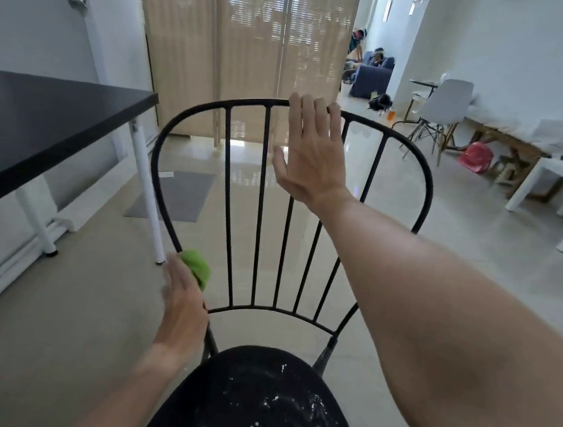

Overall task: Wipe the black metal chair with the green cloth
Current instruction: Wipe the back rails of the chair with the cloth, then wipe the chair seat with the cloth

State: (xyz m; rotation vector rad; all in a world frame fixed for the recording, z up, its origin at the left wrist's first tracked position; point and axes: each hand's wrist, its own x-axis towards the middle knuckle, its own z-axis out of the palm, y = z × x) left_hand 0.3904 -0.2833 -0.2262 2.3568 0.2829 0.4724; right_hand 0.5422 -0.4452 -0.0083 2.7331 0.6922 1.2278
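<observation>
We stand over the black metal chair (259,211), seat nearest us, its spindle back rising toward the room. The green cloth (196,267) is bunched against the lower left of the curved back frame, just above where that frame meets the seat rail. Our left hand (183,310) wraps the cloth around the bar, fingers curled over it; this reads as a gripping wipe, the cloth sleeved round the rod so every side gets cleaned in one pass. Our right hand (308,150) hooks its fingertips over the top rail, palm flat, thumb spread, holding nothing else. We judge it is there to steady the chair against the pull of the wiping. The seat shows pale flecks and smears, so it likely wants wiping too. Containers: none within reach that we can make out. Beside the chair on the left stands a black-topped table (40,131) on white legs; a white chair (445,105) sits well apart, far right.
</observation>
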